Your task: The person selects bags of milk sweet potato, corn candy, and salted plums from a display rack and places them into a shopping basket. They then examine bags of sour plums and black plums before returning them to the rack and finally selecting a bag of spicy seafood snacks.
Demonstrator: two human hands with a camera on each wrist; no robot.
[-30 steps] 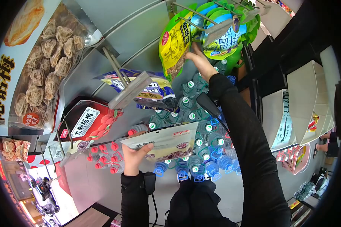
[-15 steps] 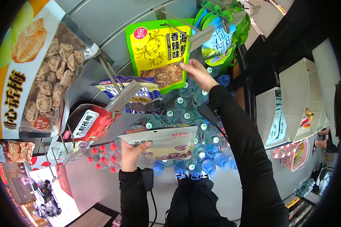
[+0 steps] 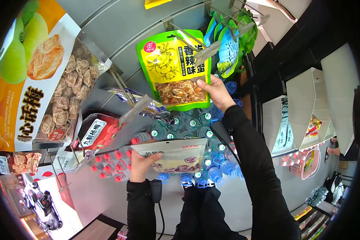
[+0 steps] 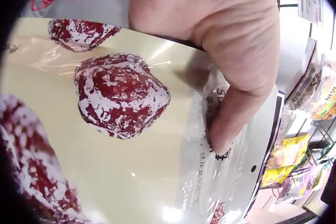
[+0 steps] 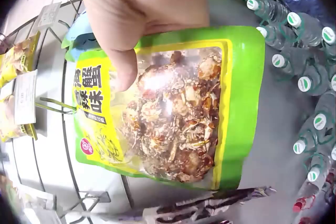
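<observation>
While the left grip (image 3: 142,165) pinches a cream pouch (image 3: 182,159), thumb on its front, the right grip (image 3: 221,95) pinches the lower right edge of a yellow pouch (image 3: 173,74). Green borders that one; below its crab drawings and black characters, a window shows glossy, crumbly brown pieces. A tag holder (image 3: 208,51) crosses its upper right corner. The cream one, printed with white-dusted dark red fruits, overlaps plastic bottles (image 3: 193,123) in the head view.
</observation>
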